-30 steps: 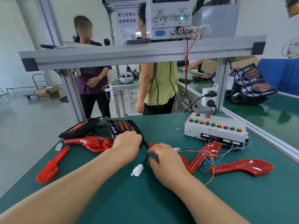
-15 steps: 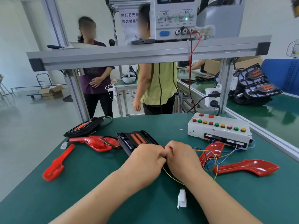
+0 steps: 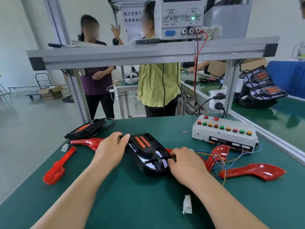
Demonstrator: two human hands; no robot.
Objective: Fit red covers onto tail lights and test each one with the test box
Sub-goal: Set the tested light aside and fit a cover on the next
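Head view: left hand (image 3: 110, 150) clasps the tail light (image 3: 149, 154); right hand (image 3: 185, 163) clasps its right edge.

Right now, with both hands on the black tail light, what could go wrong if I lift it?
The coloured wires from the test box loop over a red cover beside your right hand; lifting the tail light may snag them. The white connector lies loose by your right forearm and could be knocked away.

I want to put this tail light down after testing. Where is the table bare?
Bare: the far strip between the spare tail light and the test box; the near corner right of the white plug. Crowded: wires and red covers in front of the test box.
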